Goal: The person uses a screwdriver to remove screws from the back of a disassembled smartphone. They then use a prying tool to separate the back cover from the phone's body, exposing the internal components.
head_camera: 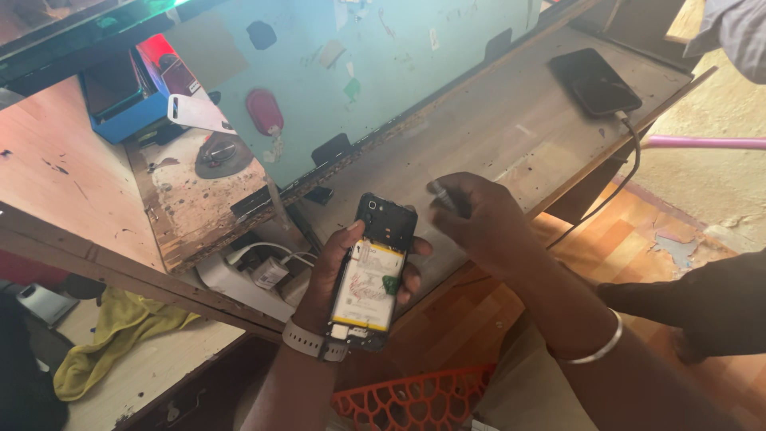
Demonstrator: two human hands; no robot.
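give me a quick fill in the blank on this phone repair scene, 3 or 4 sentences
1. The left hand holds an opened phone whose back cover is ____.
2. The right hand pinches a small tool near the ____ end of that phone.
3. A second, dark phone lies on the wooden bench with a ____ plugged into it.
4. The crumpled cloth at the lower left is ____ in colour.

Missing words: off; top; cable; yellow

An opened black phone [372, 271], back cover off, shows its white-and-yellow battery, held upright and slightly tilted above the worn workbench edge.
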